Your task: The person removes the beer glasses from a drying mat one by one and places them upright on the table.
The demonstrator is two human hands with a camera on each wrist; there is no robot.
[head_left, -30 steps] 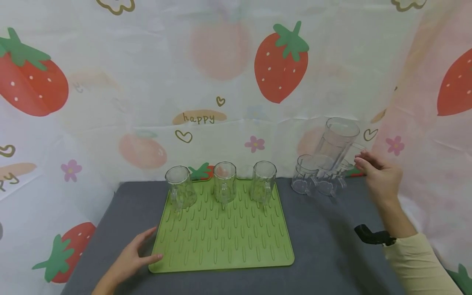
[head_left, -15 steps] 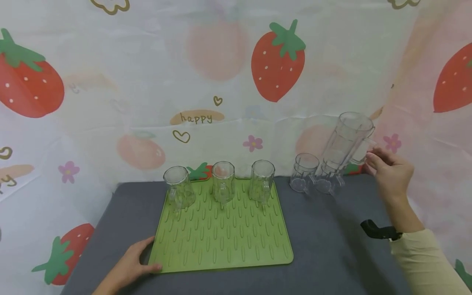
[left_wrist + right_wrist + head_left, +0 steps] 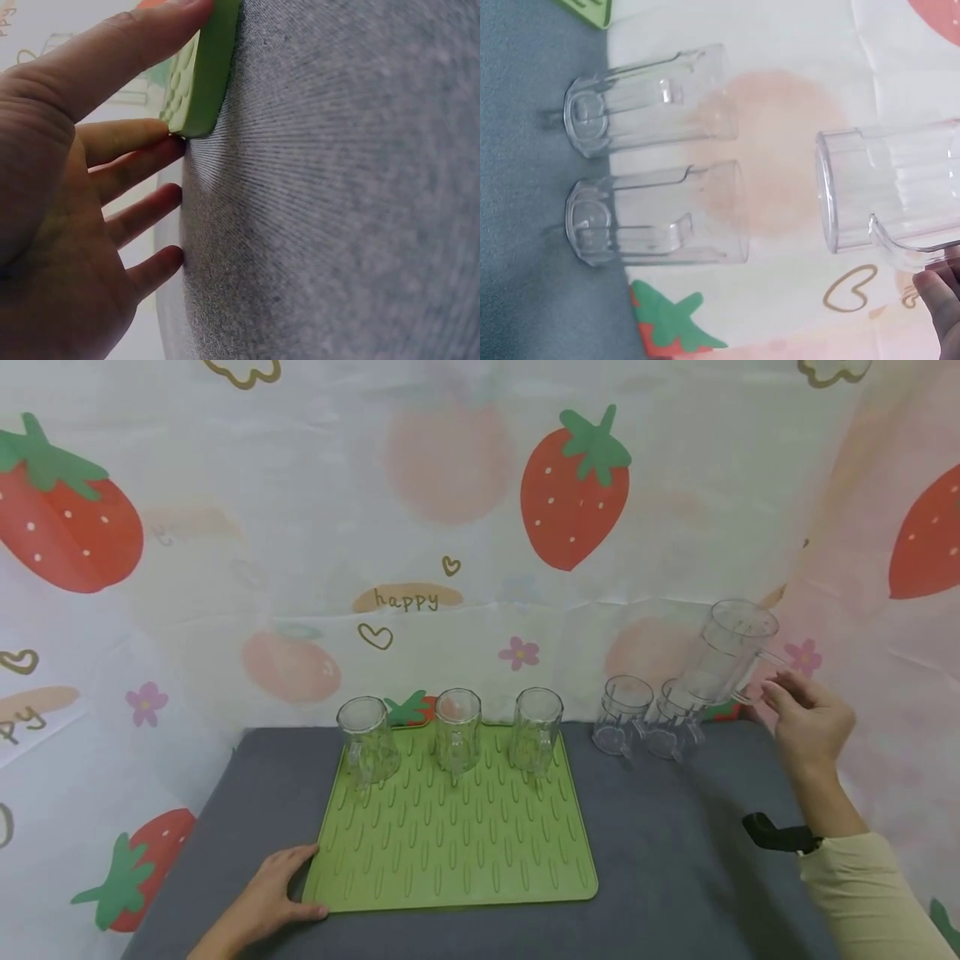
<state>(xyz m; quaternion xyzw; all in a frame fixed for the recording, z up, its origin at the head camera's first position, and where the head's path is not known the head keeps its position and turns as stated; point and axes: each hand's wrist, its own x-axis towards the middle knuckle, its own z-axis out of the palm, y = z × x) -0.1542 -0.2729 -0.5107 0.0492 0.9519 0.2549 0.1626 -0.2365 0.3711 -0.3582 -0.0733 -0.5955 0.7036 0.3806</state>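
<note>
My right hand (image 3: 813, 722) pinches the handle of a clear mug (image 3: 723, 652), holding it tilted in the air at the right. In the right wrist view this raised mug (image 3: 892, 187) is apart from two other clear mugs standing on the table, one nearer the mat (image 3: 621, 714) and one further right (image 3: 667, 735). At the near left corner of a green ridged mat (image 3: 457, 835), my left hand (image 3: 262, 893) spreads its thumb and fingers along the edges. The left wrist view shows the thumb over the mat edge (image 3: 214, 75) and the lower fingertips at the grey surface.
Three clear mugs stand in a row along the mat's back edge: left (image 3: 367, 743), middle (image 3: 457, 735) and right (image 3: 536, 735). A grey table (image 3: 660, 868) lies beneath. Behind it hangs a strawberry-print cloth (image 3: 465, 527), close to the mugs.
My right hand has moved right with the mug, away from above the two standing mugs. My left hand has come down onto the mat's corner.
</note>
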